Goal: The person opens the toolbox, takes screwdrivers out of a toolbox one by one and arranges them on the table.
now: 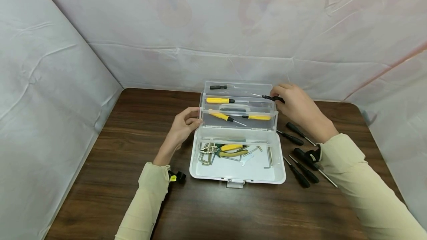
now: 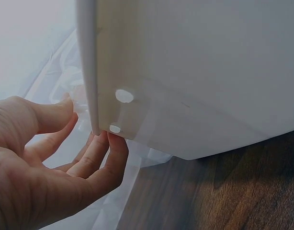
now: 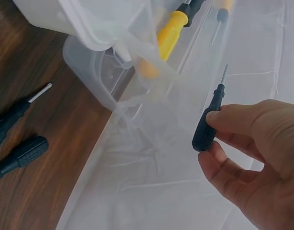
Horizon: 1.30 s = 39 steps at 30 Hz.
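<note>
In the head view, a white toolbox [image 1: 217, 171] stands open, its clear compartmented lid [image 1: 213, 121] raised at the back. My left hand [image 1: 181, 127] holds the lid's left edge between thumb and fingers; the left wrist view shows the fingertips [image 2: 117, 151] against the box's corner. Between thumb and fingers, my right hand [image 1: 297, 103] pinches a small black screwdriver [image 3: 209, 120] by its handle, at the lid's upper right, shaft pointing left. Several yellow-handled screwdrivers [image 1: 218, 100] and a black one [image 1: 218, 87] lie in the lid.
Pliers [image 1: 230, 151], hex keys [image 1: 207, 160] and a small wrench [image 1: 246, 159] lie in the box's base. Several black-handled screwdrivers [image 1: 297, 173] are on the dark wooden table [image 1: 133, 132] to the right. White sheeting [image 1: 233, 29] hangs behind and at both sides.
</note>
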Available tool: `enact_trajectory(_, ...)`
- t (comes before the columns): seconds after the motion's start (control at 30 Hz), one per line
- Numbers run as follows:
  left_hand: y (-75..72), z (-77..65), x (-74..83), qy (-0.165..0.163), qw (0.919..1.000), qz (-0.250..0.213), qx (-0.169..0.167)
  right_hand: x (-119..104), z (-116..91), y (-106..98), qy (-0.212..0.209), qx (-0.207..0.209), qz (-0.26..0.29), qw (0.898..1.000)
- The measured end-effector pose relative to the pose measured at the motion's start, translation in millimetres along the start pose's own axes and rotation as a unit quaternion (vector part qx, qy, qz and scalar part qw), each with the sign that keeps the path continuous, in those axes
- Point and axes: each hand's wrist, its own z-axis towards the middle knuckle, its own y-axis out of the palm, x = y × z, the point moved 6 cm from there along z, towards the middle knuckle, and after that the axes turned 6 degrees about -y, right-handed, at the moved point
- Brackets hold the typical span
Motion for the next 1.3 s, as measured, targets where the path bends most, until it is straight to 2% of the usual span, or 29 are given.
enact_trajectory(0.33, -1.1, -0.1, 0.0, 0.003, 1.0000, 0.002, 0.003, 5, -25, -4, 0.011, 0.036, -0.009, 0.999)
enact_trajectory(0.57, -1.3, -0.6, 0.1, -0.003, 1.0000, 0.003, 0.004, 8, -40, -7, 0.002, 0.074, -0.017, 0.997)
enact_trajectory(0.8, -0.5, -0.3, 1.4, -0.003, 1.0000, 0.004, 0.004, 21, -61, -4, 0.027, 0.104, -0.016, 0.994)
enact_trajectory(1.0, 0.6, 0.5, 1.3, -0.003, 1.0000, 0.004, 0.002, 33, -78, 3, 0.048, 0.101, -0.023, 0.993)
enact_trajectory(1.3, 0.0, 1.0, 1.1, -0.001, 1.0000, 0.003, 0.003, 45, -103, 14, 0.056, 0.089, -0.026, 0.994)
